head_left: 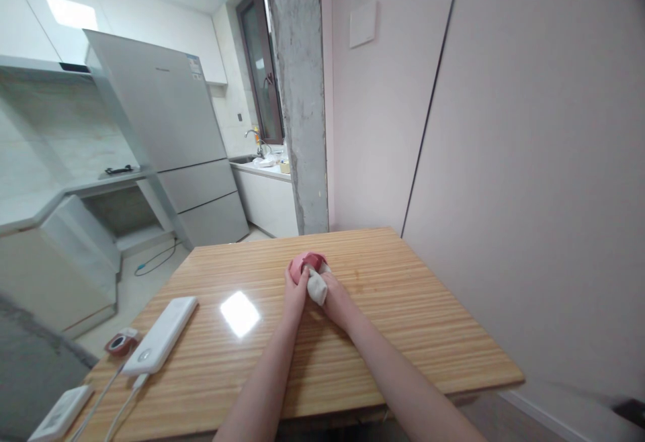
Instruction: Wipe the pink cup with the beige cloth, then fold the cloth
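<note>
Over the far middle of the wooden table [393, 294], both hands come together around a small pink object [298, 264] with a rounded, hollow-looking shape; I cannot make out its kind. My left hand [296, 285] is closed on its left side, thumb towards the middle. My right hand [333, 294] grips a pale grey cloth [317, 287], which hangs down between the two hands and touches the pink object. The right fingers are mostly hidden behind the cloth and the pink object.
A white power bank [164, 334] with cables lies at the table's left, beside a small reddish-brown round item [121, 342]. Another white device [63, 415] is at the near left corner. A pink wall [504, 193] borders the right side; a fridge [156, 106] stands beyond.
</note>
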`<state>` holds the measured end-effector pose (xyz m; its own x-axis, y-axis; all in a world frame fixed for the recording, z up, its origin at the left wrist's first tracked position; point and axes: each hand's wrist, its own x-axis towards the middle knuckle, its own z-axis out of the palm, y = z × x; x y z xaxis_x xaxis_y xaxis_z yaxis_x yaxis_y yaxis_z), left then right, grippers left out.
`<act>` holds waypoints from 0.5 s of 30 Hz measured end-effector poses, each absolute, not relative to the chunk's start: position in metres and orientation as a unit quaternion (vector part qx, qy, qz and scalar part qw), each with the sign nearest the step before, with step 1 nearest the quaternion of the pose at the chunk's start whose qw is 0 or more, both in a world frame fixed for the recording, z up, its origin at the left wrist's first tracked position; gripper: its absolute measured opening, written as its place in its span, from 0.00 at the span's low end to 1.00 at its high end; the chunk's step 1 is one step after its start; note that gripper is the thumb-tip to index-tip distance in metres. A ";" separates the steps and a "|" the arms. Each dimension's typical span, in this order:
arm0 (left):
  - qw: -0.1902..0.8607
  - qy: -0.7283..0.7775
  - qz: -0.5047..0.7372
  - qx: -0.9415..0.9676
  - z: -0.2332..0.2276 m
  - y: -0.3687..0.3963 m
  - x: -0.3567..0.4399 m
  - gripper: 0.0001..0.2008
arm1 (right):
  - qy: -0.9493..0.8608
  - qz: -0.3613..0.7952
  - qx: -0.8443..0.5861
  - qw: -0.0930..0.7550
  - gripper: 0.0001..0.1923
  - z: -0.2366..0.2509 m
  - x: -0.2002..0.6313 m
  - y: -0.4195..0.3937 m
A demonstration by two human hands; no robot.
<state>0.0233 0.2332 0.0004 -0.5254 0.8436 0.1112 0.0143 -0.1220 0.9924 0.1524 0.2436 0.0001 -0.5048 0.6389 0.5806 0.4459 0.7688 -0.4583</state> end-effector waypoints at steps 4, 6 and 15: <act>0.282 0.593 0.651 0.381 0.013 0.229 0.017 0.34 | -0.875 0.082 -0.306 0.365 0.11 -0.001 0.152 0.247; 0.305 0.576 0.658 0.377 0.013 0.229 0.022 0.36 | -0.874 0.053 -0.317 0.366 0.09 -0.002 0.152 0.249; 0.382 0.550 0.680 0.298 0.003 0.229 0.041 0.24 | -0.843 0.108 -0.326 0.415 0.07 -0.008 0.149 0.246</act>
<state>0.0412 0.2292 0.0032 -0.5309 0.8473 -0.0147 -0.1915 -0.1031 0.9761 0.1486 0.2458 -0.0083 -0.4432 0.6381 0.6296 0.4592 0.7648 -0.4519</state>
